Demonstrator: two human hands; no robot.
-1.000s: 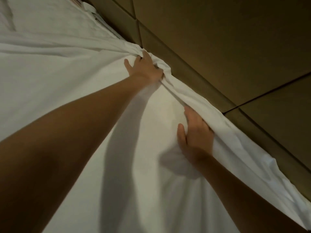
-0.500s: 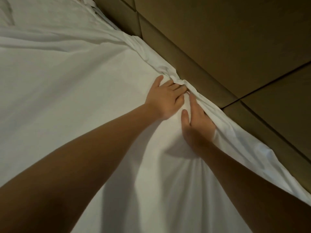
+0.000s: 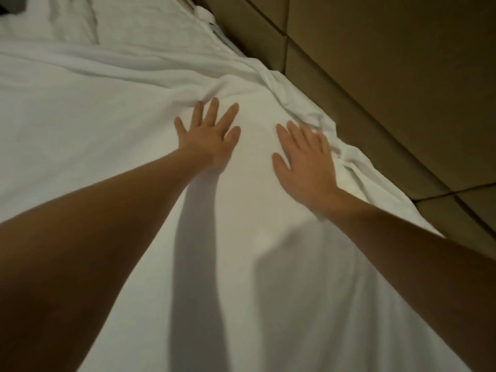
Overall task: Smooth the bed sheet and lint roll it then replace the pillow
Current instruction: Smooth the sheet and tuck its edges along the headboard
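Observation:
A white bed sheet [image 3: 94, 135] covers the mattress and fills most of the view. My left hand [image 3: 210, 135] lies flat on it with fingers spread, fingertips at a ridge of wrinkles. My right hand [image 3: 306, 159] presses flat beside it, fingers straight, next to the bunched sheet edge [image 3: 303, 108] along the headboard. Neither hand holds anything. No pillow or lint roller is in view.
A brown padded headboard [image 3: 389, 76] runs diagonally along the right side, close to the sheet's edge. Folds cross the sheet at the far left [image 3: 80, 57]. A dark object [image 3: 10, 4] shows at the top left corner.
Both hands have let go of the sheet edge by the headboard, moved apart and flattened onto the sheet. The view has shifted, showing more of the bed's far end.

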